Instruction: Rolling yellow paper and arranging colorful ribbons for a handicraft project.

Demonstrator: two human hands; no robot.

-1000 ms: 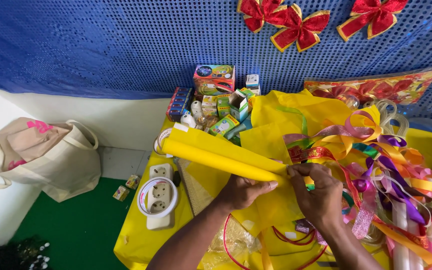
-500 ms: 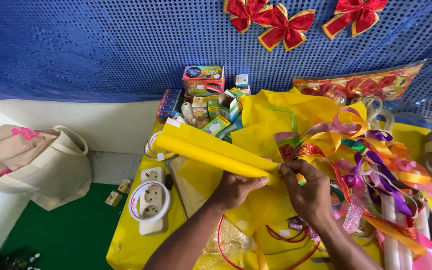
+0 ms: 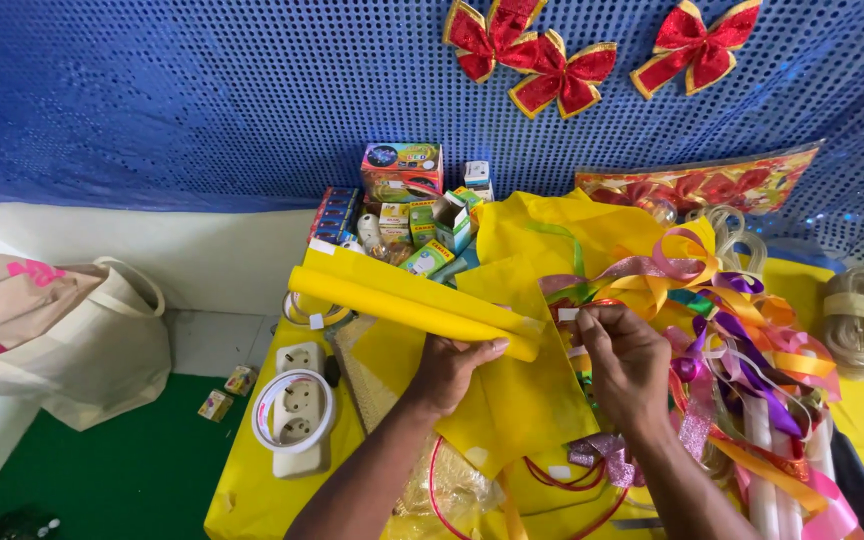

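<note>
Yellow paper roll [image 3: 402, 300] slants up-left from our left hand [image 3: 452, 370], which clamps its near end; our right hand [image 3: 624, 365] pinches white tape [image 3: 568, 314] just beside that end.

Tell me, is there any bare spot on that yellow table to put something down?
Little. A bare strip of yellow table lies below the white power strip, at the near left corner. Another sits at the far right, under the coil of pale cord. The middle is crowded with ribbons, small boxes and both hands.
</note>
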